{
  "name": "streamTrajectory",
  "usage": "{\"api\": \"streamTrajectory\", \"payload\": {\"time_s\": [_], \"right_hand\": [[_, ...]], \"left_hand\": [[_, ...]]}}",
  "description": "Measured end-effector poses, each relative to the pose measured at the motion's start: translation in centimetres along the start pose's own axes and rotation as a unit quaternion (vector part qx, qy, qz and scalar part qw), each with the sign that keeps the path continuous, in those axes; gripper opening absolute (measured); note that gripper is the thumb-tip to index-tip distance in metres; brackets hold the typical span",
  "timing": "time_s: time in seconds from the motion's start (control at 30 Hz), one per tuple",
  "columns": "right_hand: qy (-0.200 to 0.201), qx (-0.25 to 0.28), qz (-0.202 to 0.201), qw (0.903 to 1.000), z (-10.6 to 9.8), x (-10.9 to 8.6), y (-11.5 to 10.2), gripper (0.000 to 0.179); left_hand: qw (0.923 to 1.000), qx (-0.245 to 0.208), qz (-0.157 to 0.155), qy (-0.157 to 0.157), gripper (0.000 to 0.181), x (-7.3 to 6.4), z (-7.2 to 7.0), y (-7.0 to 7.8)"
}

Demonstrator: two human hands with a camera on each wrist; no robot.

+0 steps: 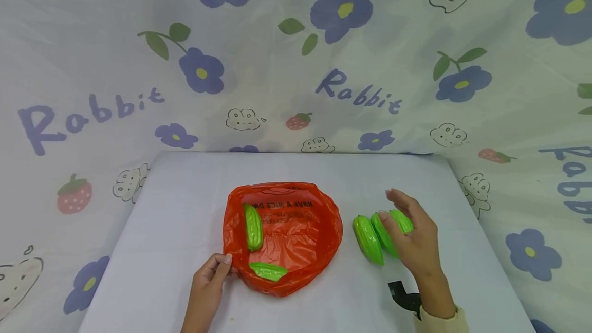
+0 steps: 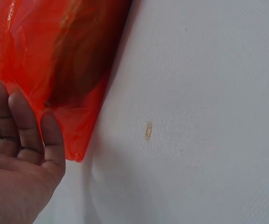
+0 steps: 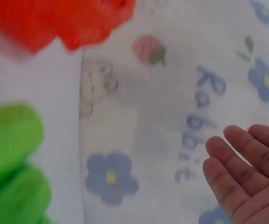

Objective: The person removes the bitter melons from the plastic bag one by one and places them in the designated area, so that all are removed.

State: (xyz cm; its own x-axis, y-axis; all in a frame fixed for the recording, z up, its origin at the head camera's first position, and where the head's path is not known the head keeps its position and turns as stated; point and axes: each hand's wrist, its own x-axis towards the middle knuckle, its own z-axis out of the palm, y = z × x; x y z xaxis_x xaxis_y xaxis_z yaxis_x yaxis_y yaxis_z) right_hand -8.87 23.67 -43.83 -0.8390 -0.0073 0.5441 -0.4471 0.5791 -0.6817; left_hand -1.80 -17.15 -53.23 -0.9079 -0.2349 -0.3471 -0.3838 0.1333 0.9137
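A red plastic bag (image 1: 319,240) lies with its mouth spread wide, faint dark lettering on its inner wall. Inside it are two glossy green ridged gourds, an upright-lying gourd (image 1: 254,227) at the left and a sideways gourd (image 1: 268,271) near the front rim. My left hand (image 1: 208,284) pinches the bag's rim at the lower left, thumb on top. To the bag's right, three more green gourds (image 1: 368,240) lie side by side. Over them hovers my right hand (image 1: 416,235), fingers apart and holding nothing, partly hiding the rightmost two.
The white tabletop (image 1: 185,209) carries everything. A black curved object (image 1: 404,297) shows beside my right wrist, partly hidden by it. Behind and at both sides hangs a patterned cloth (image 1: 259,76) with flowers and lettering.
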Motion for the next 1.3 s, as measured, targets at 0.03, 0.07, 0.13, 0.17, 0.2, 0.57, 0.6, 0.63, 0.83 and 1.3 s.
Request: {"api": "streamTrajectory", "payload": {"time_s": [0.03, 0.07, 0.13, 0.17, 0.2, 0.57, 0.6, 0.63, 0.83, 1.3], "right_hand": [[-0.014, 0.008, -0.014, 0.9998, 0.6, 0.3, -0.5, 0.057], [-0.031, 0.015, -0.024, 0.9991, 1.3, 0.5, -0.9, 0.055], [-0.077, 0.024, -0.026, 0.9964, 2.8, 0.6, -1.9, 0.048], [-0.105, 0.030, -0.022, 0.9938, 3.6, 0.5, -2.4, 0.045], [-0.134, 0.037, -0.020, 0.9901, 4.5, 0.4, -2.9, 0.043], [-0.475, -0.063, -0.007, 0.8778, 13.2, 0.0, -6.7, 0.039], [-0.494, -0.074, -0.004, 0.8662, 13.8, 0.0, -6.6, 0.036], [-0.512, -0.083, -0.001, 0.8549, 14.3, 0.0, -6.6, 0.033], [-0.573, -0.139, 0.032, 0.8068, 16.1, -0.3, -6.3, 0.032], [-0.595, -0.147, 0.072, 0.7868, 17.9, -0.5, -6.7, 0.039]], "left_hand": [[1.0000, 0.001, 0.002, -0.001, 0.043, 0.0, 0.0, 0.0], [1.0000, 0.000, 0.003, -0.002, 0.044, 0.0, 0.0, -0.1], [1.0000, -0.004, 0.004, -0.001, 0.044, 0.0, 0.0, -0.1], [1.0000, -0.005, 0.005, 0.000, 0.043, 0.0, 0.0, -0.1], [1.0000, -0.006, 0.006, 0.000, 0.043, 0.0, 0.0, -0.1], [0.9998, -0.008, 0.017, -0.003, 0.040, 0.0, -0.3, 0.1], [0.9998, -0.007, 0.016, -0.003, 0.040, 0.0, -0.3, 0.1], [0.9998, -0.009, 0.015, -0.003, 0.040, 0.0, -0.3, 0.1], [0.9996, -0.004, 0.027, 0.000, 0.040, -0.1, -0.1, 0.1], [1.0000, 0.001, 0.006, -0.003, 0.045, -0.3, -0.4, -0.2]]}}
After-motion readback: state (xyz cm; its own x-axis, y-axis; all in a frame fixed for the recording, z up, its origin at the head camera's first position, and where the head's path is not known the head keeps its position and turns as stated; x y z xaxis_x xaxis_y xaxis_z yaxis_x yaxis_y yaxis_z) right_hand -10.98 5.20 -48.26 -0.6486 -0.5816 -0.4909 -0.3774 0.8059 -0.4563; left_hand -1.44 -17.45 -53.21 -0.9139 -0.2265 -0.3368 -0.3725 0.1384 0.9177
